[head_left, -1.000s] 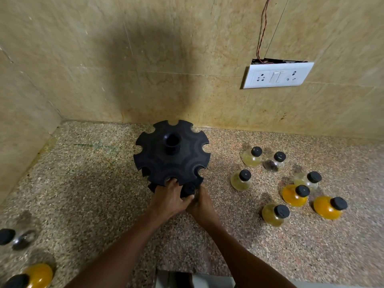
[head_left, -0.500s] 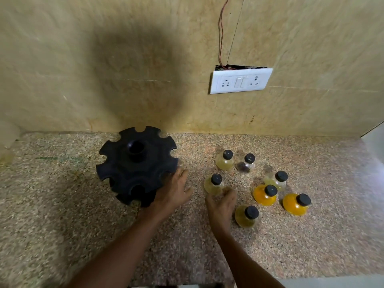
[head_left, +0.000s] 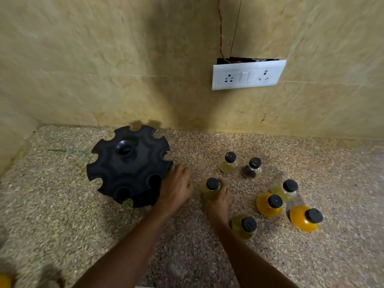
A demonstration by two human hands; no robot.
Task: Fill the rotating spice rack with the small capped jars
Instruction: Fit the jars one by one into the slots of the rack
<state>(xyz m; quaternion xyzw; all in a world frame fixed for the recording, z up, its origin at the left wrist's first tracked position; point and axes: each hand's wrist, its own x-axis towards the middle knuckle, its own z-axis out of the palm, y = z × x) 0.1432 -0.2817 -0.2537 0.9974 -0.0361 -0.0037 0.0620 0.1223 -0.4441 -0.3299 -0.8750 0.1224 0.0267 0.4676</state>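
The black round spice rack (head_left: 127, 165) with notched slots stands on the speckled counter at left of centre. My left hand (head_left: 175, 187) rests against its right front edge, fingers spread. My right hand (head_left: 217, 201) wraps around a pale yellow jar with a black cap (head_left: 212, 185) that stands on the counter. Several more capped jars stand to the right: a pale one (head_left: 228, 163), a dark-filled one (head_left: 252, 168), a pale one (head_left: 285, 188), two orange ones (head_left: 269, 204) (head_left: 305, 218) and an olive one (head_left: 245, 225).
A tiled wall rises behind the counter, with a white socket plate (head_left: 248, 76) and loose wires above it. Part of an orange jar (head_left: 4, 280) shows at the bottom left corner. The counter's left side meets a side wall.
My right hand has left the rack's front, moved right and closed around the nearest pale jar. My left hand has slid to the rack's right edge. The view has shifted.
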